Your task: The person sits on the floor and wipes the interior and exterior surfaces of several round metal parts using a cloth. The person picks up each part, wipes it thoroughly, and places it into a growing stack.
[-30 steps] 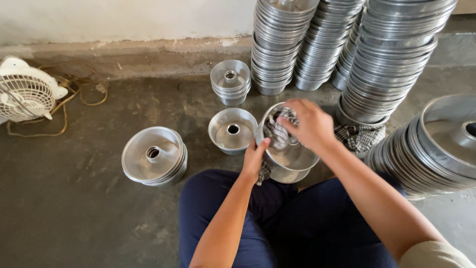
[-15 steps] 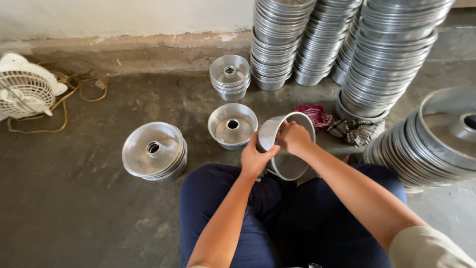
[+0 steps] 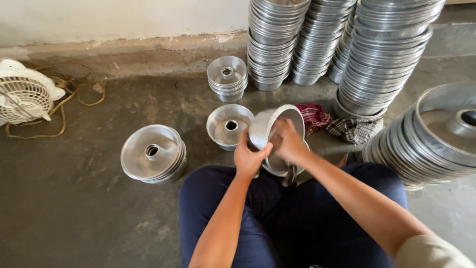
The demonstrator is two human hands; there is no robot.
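Note:
I sit on the floor with a round aluminium ring pan (image 3: 270, 124) tilted on its side above my lap. My left hand (image 3: 250, 158) grips its lower left rim. My right hand (image 3: 287, 143) is pressed inside the pan's opening; whether it holds a cloth there is hidden. Another pan (image 3: 282, 167) lies under it near my knees. A single ring pan (image 3: 228, 126) with a centre tube rests on the floor just left of my hands.
A short stack of ring pans (image 3: 153, 154) stands at left, a smaller stack (image 3: 227, 78) behind. Tall pan stacks (image 3: 277, 42) (image 3: 386, 54) line the back wall, a leaning stack (image 3: 436, 134) lies at right. Rags (image 3: 354, 128) and a red cloth (image 3: 313, 115) lie nearby. A white fan (image 3: 25, 97) sits far left.
The pan has been tipped from lying open-side up to standing on its side. My right hand has moved from on top of it with a cloth to inside its opening.

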